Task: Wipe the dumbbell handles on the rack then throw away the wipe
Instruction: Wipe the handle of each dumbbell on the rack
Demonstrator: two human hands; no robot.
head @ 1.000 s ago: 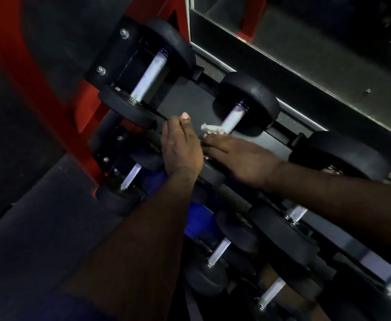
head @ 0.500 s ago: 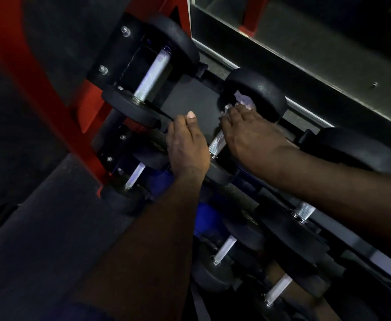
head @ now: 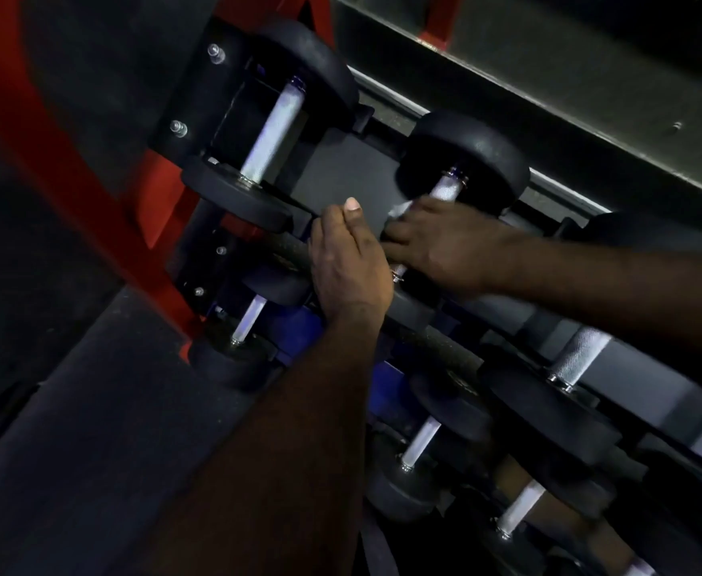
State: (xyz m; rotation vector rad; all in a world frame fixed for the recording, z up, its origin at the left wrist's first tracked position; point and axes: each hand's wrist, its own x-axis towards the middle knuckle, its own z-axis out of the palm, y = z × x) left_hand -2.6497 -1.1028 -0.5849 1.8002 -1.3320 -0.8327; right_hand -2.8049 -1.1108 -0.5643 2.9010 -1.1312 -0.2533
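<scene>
While the right hand [head: 445,247] wraps the soft, flimsy wipe [head: 399,209] round the stiff handle [head: 447,189] at centre frame, the left hand [head: 347,264] grips the rail [head: 436,342]; best held bunched, since it probably tears easily.

We are looking down on a dark, matte floor [head: 91,451], which is filling the lower left. A red post [head: 62,172] is slanting across it from the top left corner, and a second red bar [head: 441,10] is showing at the top edge. A grey wall panel [head: 569,76] is running across the top right, with a pale strip [head: 565,191] edging its lower side and a small screw [head: 678,126] sitting in it. Dim light is falling everywhere, leaving the corners nearly black
</scene>
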